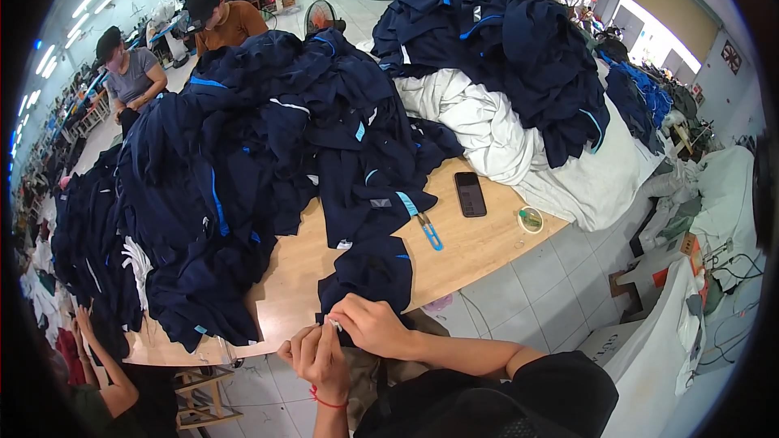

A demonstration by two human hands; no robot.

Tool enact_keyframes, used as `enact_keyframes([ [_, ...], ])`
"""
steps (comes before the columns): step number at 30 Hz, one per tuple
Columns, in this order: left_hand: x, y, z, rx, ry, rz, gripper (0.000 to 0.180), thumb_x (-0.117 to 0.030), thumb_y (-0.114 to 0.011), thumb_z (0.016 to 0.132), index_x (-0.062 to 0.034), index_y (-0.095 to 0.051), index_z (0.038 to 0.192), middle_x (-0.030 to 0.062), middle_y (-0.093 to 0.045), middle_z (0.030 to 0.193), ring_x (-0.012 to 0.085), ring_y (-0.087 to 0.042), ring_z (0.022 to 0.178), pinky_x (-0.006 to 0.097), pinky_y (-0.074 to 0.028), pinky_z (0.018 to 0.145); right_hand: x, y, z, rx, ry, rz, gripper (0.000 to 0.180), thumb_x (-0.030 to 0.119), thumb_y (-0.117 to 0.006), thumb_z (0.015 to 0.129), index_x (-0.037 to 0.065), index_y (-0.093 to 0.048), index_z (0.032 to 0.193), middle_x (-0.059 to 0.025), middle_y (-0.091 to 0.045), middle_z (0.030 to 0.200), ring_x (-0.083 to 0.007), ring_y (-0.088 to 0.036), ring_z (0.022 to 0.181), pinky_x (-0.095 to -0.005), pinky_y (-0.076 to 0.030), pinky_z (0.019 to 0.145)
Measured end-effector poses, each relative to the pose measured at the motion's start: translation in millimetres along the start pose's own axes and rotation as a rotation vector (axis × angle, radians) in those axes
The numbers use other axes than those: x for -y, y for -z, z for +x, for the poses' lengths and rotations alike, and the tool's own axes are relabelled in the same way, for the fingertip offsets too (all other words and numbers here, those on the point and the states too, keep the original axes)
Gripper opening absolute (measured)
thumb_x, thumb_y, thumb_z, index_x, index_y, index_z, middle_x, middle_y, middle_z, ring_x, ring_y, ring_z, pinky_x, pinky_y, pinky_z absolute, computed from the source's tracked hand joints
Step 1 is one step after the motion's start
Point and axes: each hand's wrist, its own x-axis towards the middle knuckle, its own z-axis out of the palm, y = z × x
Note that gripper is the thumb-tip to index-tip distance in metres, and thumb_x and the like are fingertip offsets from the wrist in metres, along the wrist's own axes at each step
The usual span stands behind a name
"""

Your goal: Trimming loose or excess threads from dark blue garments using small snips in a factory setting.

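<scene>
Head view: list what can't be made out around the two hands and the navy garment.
- Small white piece pinched between left hand and right hand: too small to identify.
- Navy garment: near edge covered by both hands.
- Wooden table: far side buried under the clothing pile.
- Blue-handled tool: too small to identify.
</scene>
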Motion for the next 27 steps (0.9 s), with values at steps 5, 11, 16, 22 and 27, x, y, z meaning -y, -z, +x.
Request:
enact_keyframes([
  [5,4.3,-6.2,-5.6,-0.022,-0.023,0.014,0.017,-0.002,-0.084,0.083,-0.0056,-0.081,0.099,0.0042,-0.073,0.091,0.0217,-0.070,0.094,0.040,-0.041,0.091,-17.1,3.1,2.2,0.150,-0.248,0.143,0.013,0.006,-0.075,0.097,-0.001,-0.073,0.108,-0.0129,-0.073,0.095,-0.0290,-0.074,0.081,-0.0360,-0.057,0.070],
  [11,25.3,-8.6,-9.5,0.149,0.571,-0.353,0.006,0.000,-0.072,0.094,-0.0017,-0.069,0.099,0.0049,-0.061,0.097,0.0181,-0.057,0.087,0.034,-0.042,0.087,-17.6,8.0,-19.9,0.200,-0.025,0.090,0.052,0.006,-0.075,0.097,0.002,-0.058,0.146,-0.0179,-0.069,0.124,-0.0358,-0.070,0.112,-0.0406,-0.056,0.098],
  [16,27.9,-4.8,-22.7,0.221,1.056,-1.171,0.007,0.004,-0.065,0.100,-0.0013,-0.065,0.096,-0.0003,-0.052,0.103,0.0112,-0.050,0.094,0.028,-0.042,0.087,-40.2,4.2,-32.8,0.302,-0.029,0.049,0.058,0.002,-0.075,0.095,0.003,-0.056,0.150,-0.0182,-0.071,0.124,-0.0372,-0.069,0.114,-0.0424,-0.055,0.102],
  [22,8.6,11.9,-3.4,0.191,0.943,-0.948,0.004,-0.002,-0.076,0.097,-0.0011,-0.077,0.101,0.0088,-0.050,0.147,0.0184,-0.055,0.128,0.031,-0.044,0.106,-15.0,26.9,-6.2,0.061,0.245,0.082,0.049,0.003,-0.082,0.089,0.003,-0.070,0.136,-0.0139,-0.072,0.122,-0.0347,-0.071,0.113,-0.0440,-0.056,0.101],
  [27,-8.5,15.5,12.8,0.263,0.698,-0.710,0.006,-0.001,-0.078,0.093,-0.0018,-0.076,0.098,0.0124,-0.060,0.137,0.0278,-0.057,0.126,0.037,-0.044,0.109,-19.3,26.5,-3.4,-0.008,0.380,-0.133,0.023,0.005,-0.086,0.080,0.003,-0.078,0.101,-0.0050,-0.072,0.098,-0.0250,-0.072,0.101,-0.0385,-0.054,0.088],
])
